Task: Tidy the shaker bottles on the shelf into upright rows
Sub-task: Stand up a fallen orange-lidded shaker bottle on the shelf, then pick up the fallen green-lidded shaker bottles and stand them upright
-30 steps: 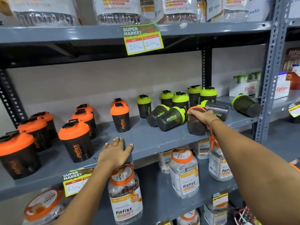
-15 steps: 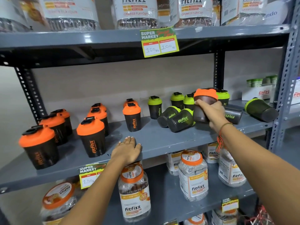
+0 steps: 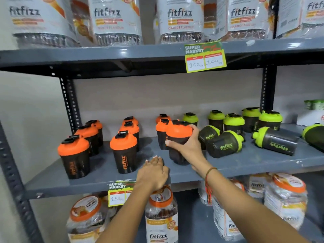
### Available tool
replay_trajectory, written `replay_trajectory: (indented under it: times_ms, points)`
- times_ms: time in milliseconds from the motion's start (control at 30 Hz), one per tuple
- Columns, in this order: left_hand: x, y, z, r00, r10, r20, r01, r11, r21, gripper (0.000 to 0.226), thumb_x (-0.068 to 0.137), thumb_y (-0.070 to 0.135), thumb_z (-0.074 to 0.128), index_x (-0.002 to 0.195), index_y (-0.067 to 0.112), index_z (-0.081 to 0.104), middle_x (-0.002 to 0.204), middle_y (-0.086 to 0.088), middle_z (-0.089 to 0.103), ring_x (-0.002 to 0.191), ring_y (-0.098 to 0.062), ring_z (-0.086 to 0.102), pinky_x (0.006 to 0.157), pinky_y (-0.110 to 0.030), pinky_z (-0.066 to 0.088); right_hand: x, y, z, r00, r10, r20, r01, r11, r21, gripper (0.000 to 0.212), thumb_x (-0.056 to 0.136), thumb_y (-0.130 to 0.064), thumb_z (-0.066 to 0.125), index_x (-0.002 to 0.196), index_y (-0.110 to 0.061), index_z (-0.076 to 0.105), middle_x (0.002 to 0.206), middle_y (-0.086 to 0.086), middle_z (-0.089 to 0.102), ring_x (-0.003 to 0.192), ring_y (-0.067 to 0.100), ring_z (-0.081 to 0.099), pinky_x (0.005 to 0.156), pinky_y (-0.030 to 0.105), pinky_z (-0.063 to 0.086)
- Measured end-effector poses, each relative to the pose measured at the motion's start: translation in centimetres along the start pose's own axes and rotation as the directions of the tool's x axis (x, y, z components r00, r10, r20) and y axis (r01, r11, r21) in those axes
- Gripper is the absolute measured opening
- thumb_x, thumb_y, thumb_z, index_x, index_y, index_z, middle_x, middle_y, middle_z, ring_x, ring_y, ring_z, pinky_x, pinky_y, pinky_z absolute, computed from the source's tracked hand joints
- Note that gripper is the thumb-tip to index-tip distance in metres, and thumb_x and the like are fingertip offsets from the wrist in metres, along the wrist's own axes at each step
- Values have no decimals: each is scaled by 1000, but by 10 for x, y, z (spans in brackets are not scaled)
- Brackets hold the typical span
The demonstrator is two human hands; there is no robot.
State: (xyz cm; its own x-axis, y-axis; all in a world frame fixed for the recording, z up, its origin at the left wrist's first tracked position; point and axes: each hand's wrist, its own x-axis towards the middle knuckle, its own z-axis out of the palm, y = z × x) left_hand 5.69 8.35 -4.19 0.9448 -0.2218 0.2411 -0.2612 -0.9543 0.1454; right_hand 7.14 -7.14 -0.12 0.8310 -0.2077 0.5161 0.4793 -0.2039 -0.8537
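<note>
**Orange shaker going down upright at the front of the row**

Right hand (image 3: 188,148) is wrapped round the held orange-lid shaker (image 3: 178,141), fingers closed on the body w/ thumb across the near side, bottle upright. It sits just in front of the rear orange shaker (image 3: 161,135), which reads as starting a third orange column to the right of the front orange shaker (image 3: 123,152). Base looks at or just above the shelf (image 3: 98,174); can't tell if it's touching, since hand and wrist cover the lower part.

Left hand (image 3: 154,172) lies flat and open on the shelf's front edge, holding nothing, prob. bracing while the other reaches in.

Right of the held bottle, three green-lid shakers are on their sides: tipped green shaker (image 3: 223,144), another partly behind it, and a toppled grey one (image 3: 277,142). A fourth is cut off at the frame's right edge. The upright green ones behind are partly blocked. The lower price tag (image 3: 117,194) is half covered by the left forearm.
</note>
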Motion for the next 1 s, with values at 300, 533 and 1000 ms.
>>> replay_trajectory:
  times_ms: [300,533,1000]
  points:
    - [-2,-1,3,998,8,-70,-10,1000,-18,61,94,38,21,147,9,30,156,-11,27,144,-19,24,118,-36,13,-9,22,11,995,58,82,-60,998,22,99,75,-16,78,146,-36,12,144,6,38,131,24,41,110,45,41]
    - [-4,-1,2,998,13,-68,-14,1000,-11,62,94,38,20,148,8,28,157,-11,26,144,-19,23,118,-36,12,-17,23,12,996,24,87,-17,997,-78,107,71,-26,86,147,-38,12,152,4,33,140,24,35,114,48,37]
    - [16,-10,-1,988,34,149,-27,998,-51,61,97,36,17,151,9,13,161,-10,6,148,-18,5,119,-36,3,45,-27,-96,977,-54,-207,-57,866,-496,51,80,-51,70,122,-23,61,124,4,61,113,25,60,92,35,47]
